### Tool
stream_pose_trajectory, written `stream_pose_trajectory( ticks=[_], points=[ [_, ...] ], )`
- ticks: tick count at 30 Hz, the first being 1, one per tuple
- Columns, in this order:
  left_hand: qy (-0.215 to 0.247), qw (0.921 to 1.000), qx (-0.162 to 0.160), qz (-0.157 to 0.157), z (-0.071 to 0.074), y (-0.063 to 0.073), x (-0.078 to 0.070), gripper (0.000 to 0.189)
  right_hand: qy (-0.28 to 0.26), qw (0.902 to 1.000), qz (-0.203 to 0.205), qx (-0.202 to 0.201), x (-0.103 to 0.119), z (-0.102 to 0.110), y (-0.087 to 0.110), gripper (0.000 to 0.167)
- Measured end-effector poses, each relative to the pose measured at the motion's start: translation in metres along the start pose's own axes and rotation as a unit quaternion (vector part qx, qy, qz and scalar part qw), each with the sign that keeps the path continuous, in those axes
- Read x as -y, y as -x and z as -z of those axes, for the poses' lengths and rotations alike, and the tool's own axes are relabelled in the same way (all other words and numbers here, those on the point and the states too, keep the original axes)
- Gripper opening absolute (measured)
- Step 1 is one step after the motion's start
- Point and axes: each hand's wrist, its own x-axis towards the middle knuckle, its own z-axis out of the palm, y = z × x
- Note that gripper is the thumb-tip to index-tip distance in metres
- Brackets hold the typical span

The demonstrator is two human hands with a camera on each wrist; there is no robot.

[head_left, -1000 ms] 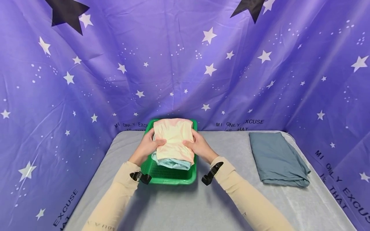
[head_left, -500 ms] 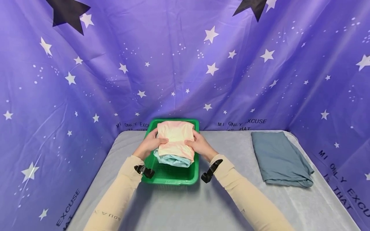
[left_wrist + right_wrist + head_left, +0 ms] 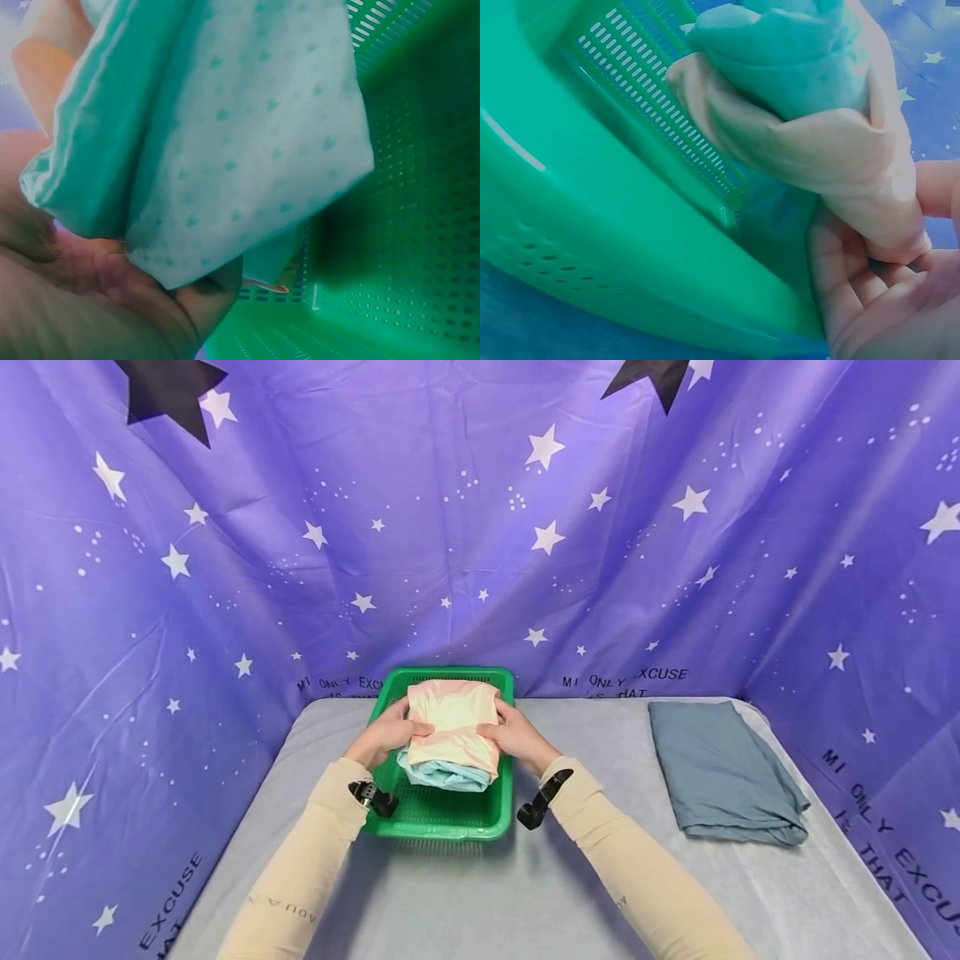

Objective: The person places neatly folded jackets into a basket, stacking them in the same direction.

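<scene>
Both hands hold one folded bundle over the green plastic basket (image 3: 442, 831). Its upper layer is a pale pink and cream cloth (image 3: 453, 718); a light teal cloth (image 3: 446, 775) shows below at the near side. My left hand (image 3: 386, 732) grips the bundle's left side, thumb on top, fingers underneath. On the opposite side my right hand (image 3: 521, 737) has its thumb on top and its fingers curled beneath. The left wrist view shows the teal cloth's small dotted print (image 3: 247, 142) hanging inside the basket. In the right wrist view the pink cloth (image 3: 840, 150) wraps the teal roll.
A folded grey-blue cloth (image 3: 723, 772) lies at the right of the grey-covered table (image 3: 450, 902). Purple star-print curtains (image 3: 450, 527) enclose the back and both sides. The basket stands near the table's back edge, with perforated walls (image 3: 652, 90).
The bundle has come slightly lower and nearer over the basket, and more of the basket's far rim shows behind it. Both hands have kept their hold.
</scene>
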Motion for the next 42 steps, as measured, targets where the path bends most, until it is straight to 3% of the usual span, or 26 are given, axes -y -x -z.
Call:
stream_pose_trajectory(
  ticks=[6,12,21,28,35,38,42],
  points=[
    [-0.013,0.9998,0.013,0.012,0.0,-0.001,0.002,0.075,-0.009,0.9997,-0.017,0.012,0.001,0.001,0.001,0.07],
    [-0.024,0.9995,0.006,0.019,-0.002,0.0,0.005,0.077,-0.018,0.9989,-0.036,0.023,0.004,0.001,0.005,0.071],
    [-0.045,0.9987,0.014,0.018,-0.004,0.001,0.004,0.079,0.023,0.9982,-0.041,0.037,0.011,0.002,0.015,0.071],
    [-0.074,0.997,0.008,0.021,-0.004,0.007,0.002,0.105,0.049,0.9956,-0.036,0.07,0.011,0.004,0.022,0.068],
    [-0.091,0.9945,0.045,-0.027,-0.006,0.009,0.0,0.107,0.042,0.9951,-0.033,0.083,0.01,0.003,0.03,0.074],
    [-0.124,0.9902,0.057,-0.03,-0.006,0.01,0.002,0.096,0.055,0.9951,-0.026,0.079,0.011,-0.001,0.034,0.078],
    [-0.148,0.9847,0.089,-0.024,-0.007,0.014,0.004,0.083,0.113,0.9914,-0.023,0.061,0.015,-0.006,0.039,0.078]
  ],
)
